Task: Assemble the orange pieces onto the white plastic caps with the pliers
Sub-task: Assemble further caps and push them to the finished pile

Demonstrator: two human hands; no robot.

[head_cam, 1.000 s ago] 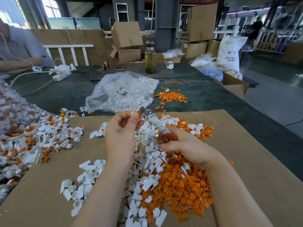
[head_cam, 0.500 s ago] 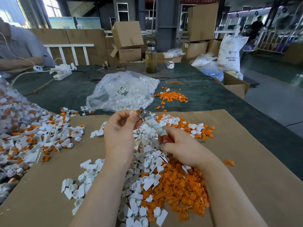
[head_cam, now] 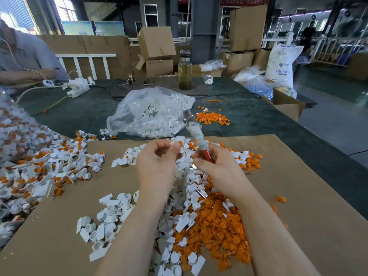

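Above the middle of the cardboard sheet (head_cam: 298, 196): both hands are raised, close together.
Left hand (head_cam: 157, 162): grip pinched shut on a white cap (head_cam: 175, 145) with an orange piece (head_cam: 180, 144) at its top.
Right hand (head_cam: 217, 168): grip clamped round the red handles of the pliers (head_cam: 196, 134); the blurred metal tip is pointed up and away.
Loose parts: white caps (head_cam: 111, 222) and orange pieces (head_cam: 217, 226) are heaped together beneath the forearms.
Far edge of the surface (head_cam: 89, 114): a clear bag (head_cam: 151, 112) of white parts is laid there.
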